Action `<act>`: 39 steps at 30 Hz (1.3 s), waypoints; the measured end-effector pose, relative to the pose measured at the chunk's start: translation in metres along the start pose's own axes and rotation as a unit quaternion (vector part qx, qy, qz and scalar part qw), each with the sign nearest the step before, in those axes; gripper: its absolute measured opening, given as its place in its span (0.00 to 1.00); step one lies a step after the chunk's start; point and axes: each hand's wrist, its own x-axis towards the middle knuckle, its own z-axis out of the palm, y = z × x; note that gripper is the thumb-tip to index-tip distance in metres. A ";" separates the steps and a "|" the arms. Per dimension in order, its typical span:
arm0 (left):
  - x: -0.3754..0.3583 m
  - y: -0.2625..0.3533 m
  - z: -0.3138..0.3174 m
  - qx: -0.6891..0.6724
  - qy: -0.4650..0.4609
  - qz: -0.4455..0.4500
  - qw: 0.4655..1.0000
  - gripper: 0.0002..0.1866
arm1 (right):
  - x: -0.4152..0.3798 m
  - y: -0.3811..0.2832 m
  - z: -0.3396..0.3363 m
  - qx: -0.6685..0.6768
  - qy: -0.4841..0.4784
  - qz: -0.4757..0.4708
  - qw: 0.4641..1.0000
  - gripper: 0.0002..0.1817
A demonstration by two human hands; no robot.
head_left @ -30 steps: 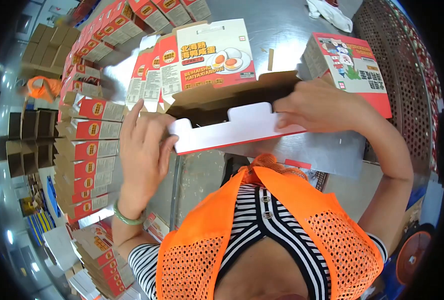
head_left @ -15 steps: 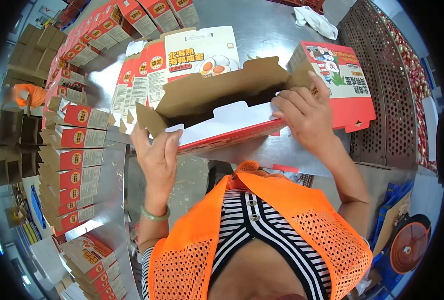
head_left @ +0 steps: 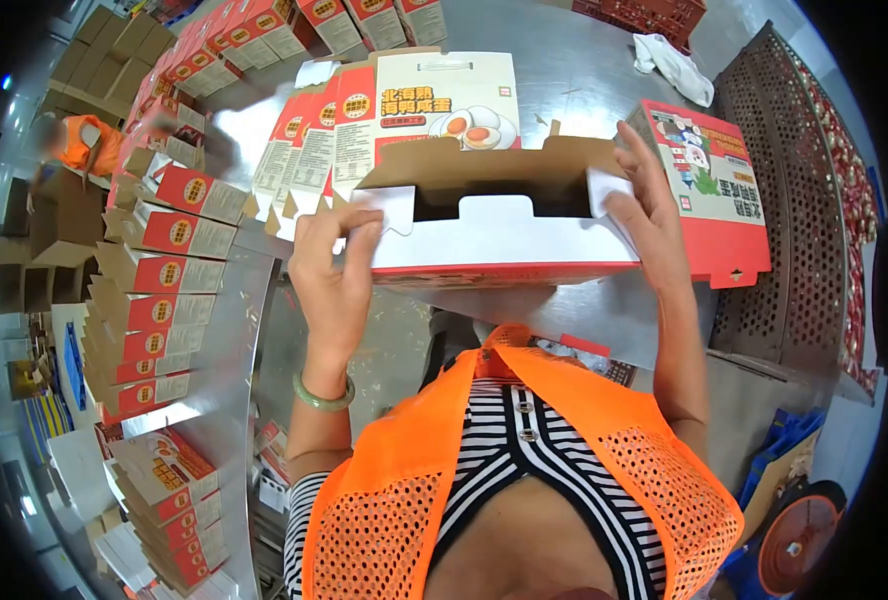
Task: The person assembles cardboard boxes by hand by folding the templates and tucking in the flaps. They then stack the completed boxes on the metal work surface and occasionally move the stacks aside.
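Observation:
An open-topped carton (head_left: 504,245), red and white outside with brown board inside, is held up in front of me over the metal table. My left hand (head_left: 332,275) pinches its left corner, where a white side flap lies folded inward. At the opposite end, my right hand (head_left: 654,225) grips the right corner, thumb on the folded white flap and fingers behind the box. The long brown back flap stands up. Behind it, several printed cartons (head_left: 329,130) lean flat together, one showing eggs on its face. A flat red and white carton (head_left: 704,190) lies just right of my right hand.
Rows of open cartons (head_left: 169,270) line the table's left side, with more at the far edge. A perforated brown crate (head_left: 779,220) holding small red packets borders the right. A white cloth (head_left: 672,68) lies near a red crate (head_left: 644,18). Another person in an orange vest (head_left: 92,145) is at far left.
Both end flaps of the carton have been folded inward. The carton has levelled out and turned more squarely toward me. My view has shifted slightly, moving the surroundings rightward.

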 end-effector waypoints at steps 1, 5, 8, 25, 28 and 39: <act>0.004 0.012 0.001 -0.062 -0.024 -0.086 0.994 0.21 | -0.001 -0.008 -0.003 -0.106 -0.025 -0.012 0.994 0.36; 0.029 0.021 0.005 0.019 -0.071 -0.014 0.997 0.34 | 0.004 -0.018 -0.009 -0.280 -0.108 -0.054 0.952 0.41; 0.041 -0.008 0.006 -0.030 -0.235 -0.075 0.969 0.32 | 0.003 -0.035 0.005 -0.391 -0.094 0.017 0.915 0.42; 0.051 -0.006 0.013 -0.049 -0.250 0.056 0.965 0.16 | 0.006 -0.034 0.001 -0.196 -0.129 -0.056 0.970 0.17; 0.065 0.011 0.005 0.014 -0.300 0.036 0.953 0.23 | 0.013 -0.049 -0.003 -0.255 -0.186 -0.026 0.949 0.27; 0.080 -0.007 0.009 -0.241 -0.251 -0.025 0.937 0.28 | 0.024 -0.007 -0.009 -0.206 -0.112 -0.078 0.969 0.20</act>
